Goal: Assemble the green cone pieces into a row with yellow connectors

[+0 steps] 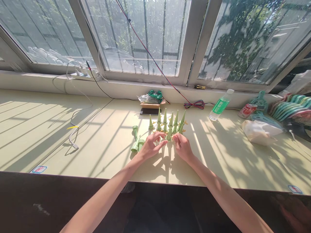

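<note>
Several light green pointed cones (pixel 167 121) stand upright in a row on the pale table (pixel 102 145), with small yellow bits at their bases. My left hand (pixel 151 145) reaches to the near side of the row, its fingers curled round a short green cone (pixel 169 134) at the front. My right hand (pixel 182 146) meets it from the right, fingertips pinched at the same cone. A few green cones (pixel 136 139) lie flat on the table just left of my left hand.
A phone (pixel 150 111) and a small box with green bags (pixel 151 98) lie behind the cones. A green-labelled bottle (pixel 220 105) lies to the right, near plastic bags and coloured items (pixel 289 108). White and red cables (pixel 73 129) run from the window sill.
</note>
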The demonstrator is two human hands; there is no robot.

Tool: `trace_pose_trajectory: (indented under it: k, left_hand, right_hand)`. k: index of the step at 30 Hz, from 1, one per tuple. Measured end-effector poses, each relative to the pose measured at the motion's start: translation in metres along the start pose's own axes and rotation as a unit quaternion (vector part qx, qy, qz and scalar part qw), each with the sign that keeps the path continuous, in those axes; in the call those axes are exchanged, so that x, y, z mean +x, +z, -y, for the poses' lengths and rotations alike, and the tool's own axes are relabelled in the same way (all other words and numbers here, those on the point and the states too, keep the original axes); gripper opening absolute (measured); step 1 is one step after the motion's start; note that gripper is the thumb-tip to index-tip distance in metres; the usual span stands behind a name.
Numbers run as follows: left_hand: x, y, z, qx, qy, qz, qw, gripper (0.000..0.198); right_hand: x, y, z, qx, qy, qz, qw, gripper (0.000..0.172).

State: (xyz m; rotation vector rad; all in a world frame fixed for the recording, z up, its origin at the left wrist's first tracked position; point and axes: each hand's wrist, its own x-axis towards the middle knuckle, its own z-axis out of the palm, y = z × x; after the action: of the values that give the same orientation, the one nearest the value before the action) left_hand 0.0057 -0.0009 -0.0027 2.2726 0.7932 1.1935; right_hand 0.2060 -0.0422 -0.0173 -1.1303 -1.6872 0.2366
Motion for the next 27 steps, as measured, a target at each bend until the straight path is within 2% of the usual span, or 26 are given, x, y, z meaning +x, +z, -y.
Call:
trace_pose_trajectory:
  k: [3,7,10,13,18,21,27]
  left_hand:
    - [0.001,-0.001,-0.003,-0.004,-0.067,-0.005,0.998,0.049]
    - [0.001,-0.002,-0.006,-0.002,-0.118,0.040,0.992,0.072]
    - [0.001,-0.002,-0.008,-0.005,-0.128,0.066,0.990,0.072]
    - [0.002,-0.004,-0.011,-0.001,-0.127,0.075,0.989,0.067]
    - [0.001,-0.005,-0.010,0.021,-0.112,0.086,0.990,0.056]
    - [-0.001,-0.003,-0.005,0.033,-0.087,0.065,0.994,0.042]
    - [-0.005,0.001,0.004,0.022,0.047,0.005,0.999,0.032]
  right_hand:
    - [0.000,-0.001,0.000,-0.007,-0.014,-0.020,1.000,0.036]
    - [0.000,0.001,-0.001,-0.010,-0.077,-0.009,0.997,0.031]
    - [-0.001,0.003,-0.001,-0.015,-0.112,0.005,0.994,0.027]
    - [-0.002,0.004,-0.001,-0.016,-0.119,0.008,0.993,0.026]
    - [-0.002,0.001,0.001,-0.016,-0.106,0.011,0.994,0.029]
    - [-0.002,0.001,0.001,-0.021,-0.084,0.011,0.996,0.033]
    - [-0.004,0.003,0.001,-0.001,-0.054,0.031,0.998,0.037]
